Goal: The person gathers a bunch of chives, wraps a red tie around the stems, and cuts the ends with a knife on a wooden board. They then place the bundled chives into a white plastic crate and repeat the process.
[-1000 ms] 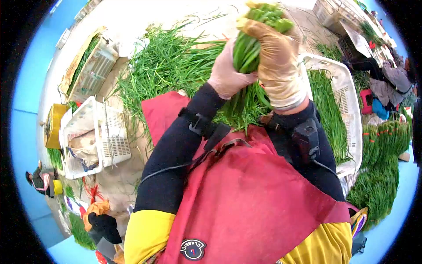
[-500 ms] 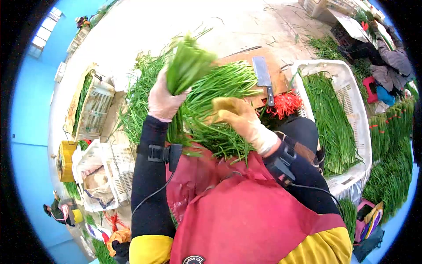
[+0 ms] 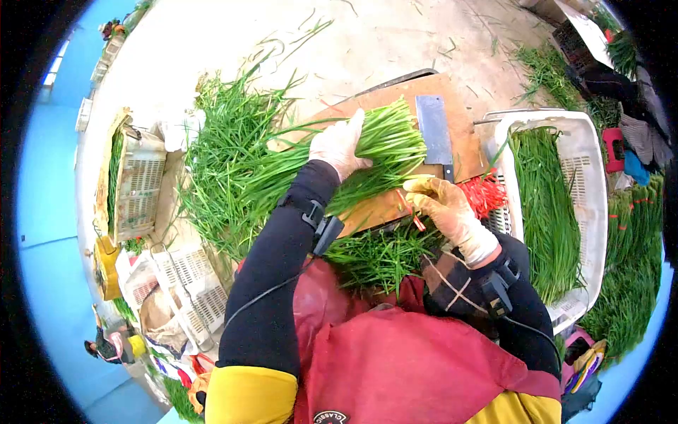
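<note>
Grips bunch (image 3: 399, 138) with gloved left hand (image 3: 337, 147), fingers and thumb spread over the top. Has bunch lying on board (image 3: 462, 120), pale ends sticking out past left thumb toward knife (image 3: 434, 131), leaves running back past left wrist. Holds right hand (image 3: 446, 208), also gloved, just on the near side of the pale ends, fingers bent, not wrapped round bunch. Has red tie (image 3: 417, 218) right by right fingertips; cannot tell if pinched.

Has knife flat on board just beyond right hand, handle nearest. Has ties (image 3: 484, 196) heaped red just to the right of right hand. Has crate (image 3: 598, 212) farther right of right hand, loaded with greens (image 3: 544, 212) laid lengthwise. Can make out dark characters on crate wall facing right hand, seemingly 8s, too small to be sure.

Has loose heap (image 3: 229, 141) left of left hand, spreading under the bunch's leaves. Has cuttings (image 3: 385, 258) on the near side of both hands, below board.

Wears red apron (image 3: 424, 367) with badge (image 3: 331, 417) well below left hand: round, dark, light lettering, seemingly "CLASSIC", cut off at bottom.
</note>
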`<state>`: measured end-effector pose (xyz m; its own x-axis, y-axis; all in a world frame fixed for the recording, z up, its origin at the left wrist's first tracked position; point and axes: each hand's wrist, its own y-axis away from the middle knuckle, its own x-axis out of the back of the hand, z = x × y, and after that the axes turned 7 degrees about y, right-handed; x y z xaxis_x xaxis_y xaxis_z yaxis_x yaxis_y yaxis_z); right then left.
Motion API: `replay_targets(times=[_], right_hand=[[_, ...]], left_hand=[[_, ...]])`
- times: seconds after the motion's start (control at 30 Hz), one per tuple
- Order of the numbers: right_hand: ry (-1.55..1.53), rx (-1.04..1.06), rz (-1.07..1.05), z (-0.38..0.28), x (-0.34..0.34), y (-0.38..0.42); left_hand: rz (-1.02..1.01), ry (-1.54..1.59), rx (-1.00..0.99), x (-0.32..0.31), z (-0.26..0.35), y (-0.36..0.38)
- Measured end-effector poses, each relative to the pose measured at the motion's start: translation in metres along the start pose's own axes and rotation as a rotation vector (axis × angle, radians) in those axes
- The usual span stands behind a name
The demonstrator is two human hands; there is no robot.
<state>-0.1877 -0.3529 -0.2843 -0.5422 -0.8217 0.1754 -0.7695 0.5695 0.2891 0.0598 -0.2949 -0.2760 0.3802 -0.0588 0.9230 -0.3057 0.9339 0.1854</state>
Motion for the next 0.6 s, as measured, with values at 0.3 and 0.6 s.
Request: replay_targets(times=[0.3, 0.6], right_hand=[[0.249, -0.084, -0.078, 0.022, -0.002, -0.023], [0.596, 0.444, 0.034, 0.016, -0.055, -0.041]], left_hand=[[-0.148, 0.003, 0.035, -0.014, -0.007, -0.015], [-0.155, 0.116, 0.005, -0.023, -0.021, -0.024]])
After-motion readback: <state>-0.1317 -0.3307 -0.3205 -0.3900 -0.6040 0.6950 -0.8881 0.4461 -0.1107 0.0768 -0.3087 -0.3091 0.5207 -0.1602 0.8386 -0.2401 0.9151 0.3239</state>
